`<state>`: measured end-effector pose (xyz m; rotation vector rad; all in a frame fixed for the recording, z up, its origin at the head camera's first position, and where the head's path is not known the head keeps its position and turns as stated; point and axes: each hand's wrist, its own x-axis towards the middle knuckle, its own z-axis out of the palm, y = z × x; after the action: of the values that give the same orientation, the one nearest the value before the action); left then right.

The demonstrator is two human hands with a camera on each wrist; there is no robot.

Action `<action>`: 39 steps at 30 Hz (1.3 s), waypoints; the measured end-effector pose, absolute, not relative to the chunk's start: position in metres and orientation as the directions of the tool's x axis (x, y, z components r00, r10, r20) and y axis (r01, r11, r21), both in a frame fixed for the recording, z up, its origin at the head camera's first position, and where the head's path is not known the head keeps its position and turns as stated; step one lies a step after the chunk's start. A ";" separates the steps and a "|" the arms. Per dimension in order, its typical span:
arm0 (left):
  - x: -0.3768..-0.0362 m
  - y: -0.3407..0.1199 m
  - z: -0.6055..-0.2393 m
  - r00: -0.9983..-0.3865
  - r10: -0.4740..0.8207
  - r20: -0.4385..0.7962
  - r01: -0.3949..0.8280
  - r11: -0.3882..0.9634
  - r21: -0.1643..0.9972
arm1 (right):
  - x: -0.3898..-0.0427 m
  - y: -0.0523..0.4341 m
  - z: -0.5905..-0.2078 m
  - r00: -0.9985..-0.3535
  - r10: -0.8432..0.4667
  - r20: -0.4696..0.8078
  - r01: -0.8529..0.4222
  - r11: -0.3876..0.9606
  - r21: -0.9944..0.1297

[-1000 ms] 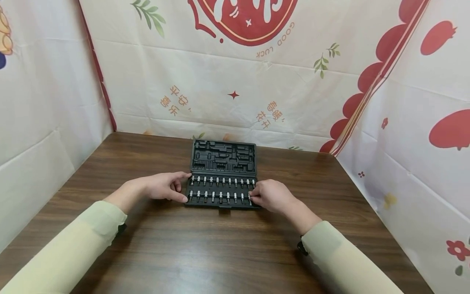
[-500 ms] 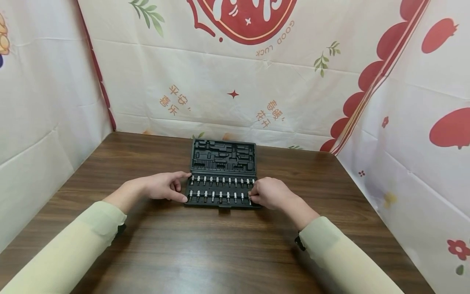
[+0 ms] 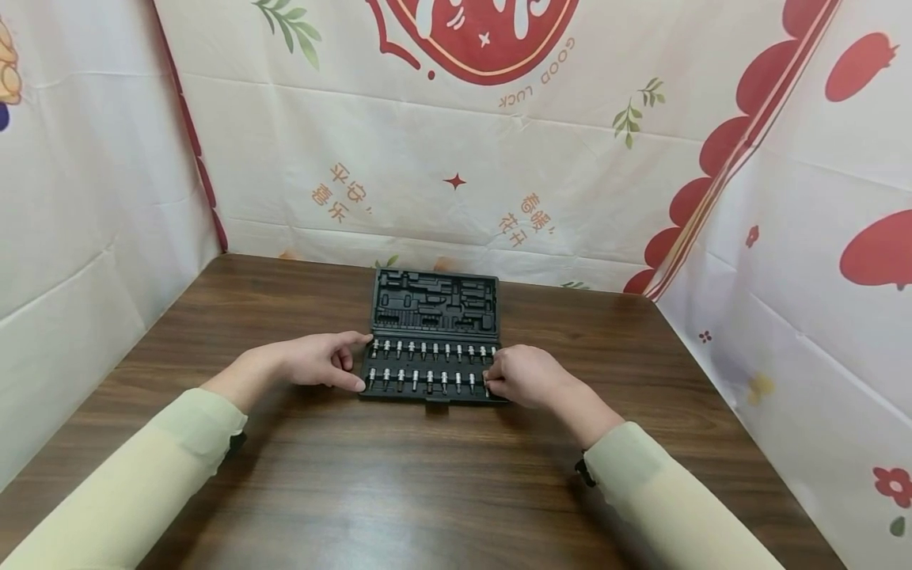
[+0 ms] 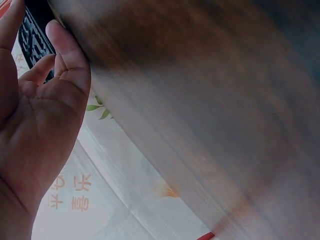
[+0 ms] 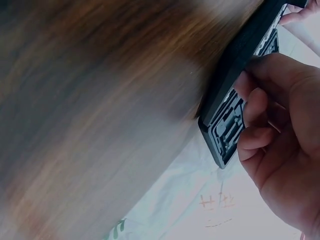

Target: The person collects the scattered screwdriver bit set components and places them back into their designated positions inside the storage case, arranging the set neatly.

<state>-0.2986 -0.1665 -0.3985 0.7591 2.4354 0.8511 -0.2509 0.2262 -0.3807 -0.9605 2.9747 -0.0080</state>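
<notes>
Black plastic bit case (image 3: 431,372) lies crosswise between my hands: left hand (image 3: 313,361) braces its end with relaxed fingers, right hand (image 3: 525,375) nearer, pinching the end bit (image 3: 487,385).

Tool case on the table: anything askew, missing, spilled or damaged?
Nothing stands out. The tool case lies open and square on the table, bits in two tidy rows; the left hand and right hand are at its ends.
</notes>
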 end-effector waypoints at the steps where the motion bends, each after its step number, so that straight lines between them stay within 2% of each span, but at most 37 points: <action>1: -0.298 -0.166 -0.398 -0.747 0.626 -0.224 0.350 0.657 0.667 | -0.251 0.227 -0.381 -0.815 -0.580 -0.017 -0.580 0.815 -0.019; 16: -0.298 -0.166 -0.397 -0.747 0.623 -0.232 0.343 0.660 0.668 | -0.254 0.231 -0.382 -0.839 -0.543 -0.029 -0.539 0.838 -0.090; 31: -0.295 -0.170 -0.395 -0.745 0.624 -0.234 0.345 0.661 0.666 | -0.253 0.232 -0.384 -0.841 -0.540 -0.006 -0.536 0.836 -0.112; 39: -0.295 -0.166 -0.395 -0.751 0.617 -0.235 0.345 0.670 0.657 | -0.259 0.246 -0.387 -0.857 -0.514 -0.040 -0.482 0.826 -0.292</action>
<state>-0.2952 -0.1659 -0.3955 0.7495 2.4430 0.8324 -0.2594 0.2461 -0.3873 -0.7909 2.8897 -0.4147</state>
